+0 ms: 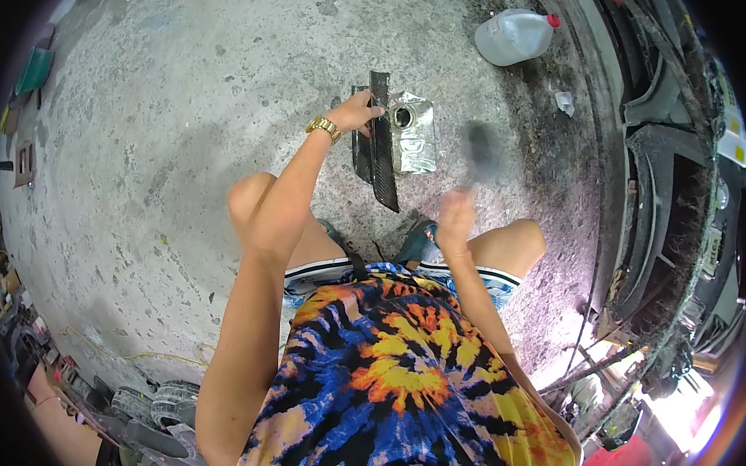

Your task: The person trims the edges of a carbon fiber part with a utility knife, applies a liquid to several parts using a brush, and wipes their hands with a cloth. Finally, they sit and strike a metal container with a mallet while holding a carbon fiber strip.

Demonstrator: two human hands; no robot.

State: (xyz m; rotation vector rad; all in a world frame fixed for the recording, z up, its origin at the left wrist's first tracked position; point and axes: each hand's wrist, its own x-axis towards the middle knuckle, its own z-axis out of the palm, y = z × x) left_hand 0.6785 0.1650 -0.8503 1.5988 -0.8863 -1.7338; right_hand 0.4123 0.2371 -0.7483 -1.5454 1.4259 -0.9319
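My left hand [354, 112], with a gold watch at the wrist, grips a long dark strip with a carbon-fibre weave [381, 155], thumb over its edge. Behind the strip, further left, shows another dark panel edge [362, 159]. Just right of the strip stands a shiny silver metal can [415, 144], its round mouth open. My right hand [455, 221] is raised in front of my right knee, smeared by motion and closed. From it reaches a tool with a dark head [481, 148], too blurred to name its kind.
A translucent jug with a red cap [514, 37] stands at the far right on the stained concrete floor [188, 103]. A scrap of white [565, 102] lies near it. Car body panels [670, 186] line the right side. Tyres [174, 403] lie at lower left.
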